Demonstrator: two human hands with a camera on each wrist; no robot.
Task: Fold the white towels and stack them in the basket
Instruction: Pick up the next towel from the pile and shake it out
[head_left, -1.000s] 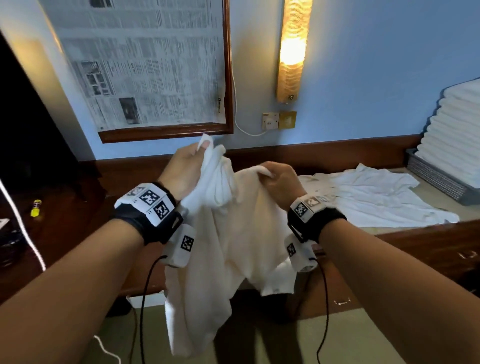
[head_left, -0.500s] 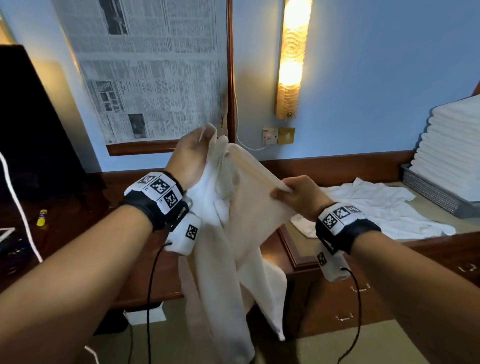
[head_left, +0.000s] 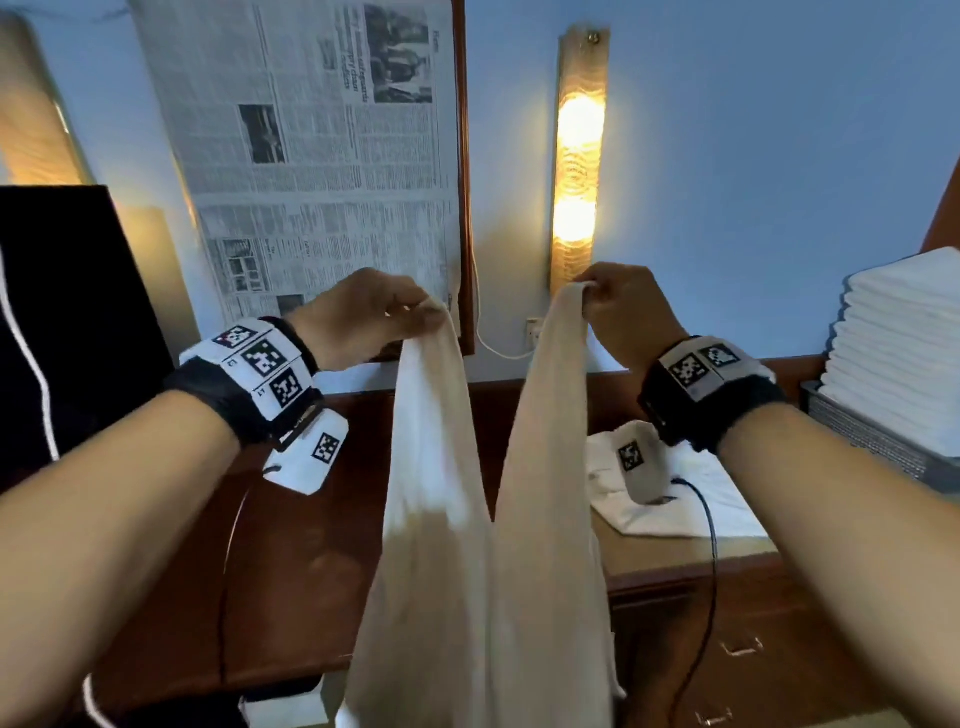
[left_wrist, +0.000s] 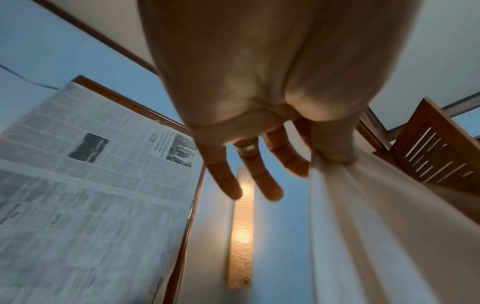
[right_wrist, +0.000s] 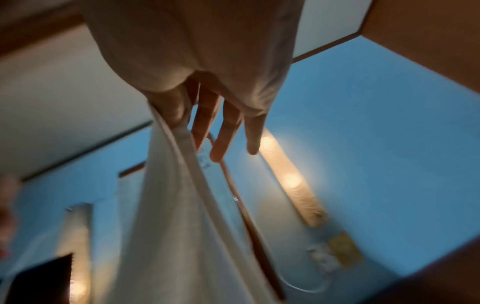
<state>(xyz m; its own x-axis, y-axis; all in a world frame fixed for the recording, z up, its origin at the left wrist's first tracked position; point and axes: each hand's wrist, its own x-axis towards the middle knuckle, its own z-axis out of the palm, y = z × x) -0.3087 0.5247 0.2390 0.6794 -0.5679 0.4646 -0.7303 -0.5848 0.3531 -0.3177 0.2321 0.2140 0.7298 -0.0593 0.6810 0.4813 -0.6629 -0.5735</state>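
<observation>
Towel (head_left: 467, 545): soft, limp, light by the look of it, sagging in two long drapes down the centre of the head view, lower end out of frame. Best taken at the corners, as now. Left hand (head_left: 363, 317) pinching one top corner between thumb and forefinger, remaining fingers (left_wrist: 267, 185) spread loose (no cloth under them). Right hand (head_left: 623, 306) pinching the other corner at centre right, spare fingers (right_wrist: 228, 133) likewise extended.

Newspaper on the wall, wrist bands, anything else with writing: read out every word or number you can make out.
Newspaper: print and headlines are there, too small and blurred to read.
Left wrist band: square coded markers with tiny characters beside them, not legible.
Right wrist band: coded markers only.
No other text visible.
</observation>
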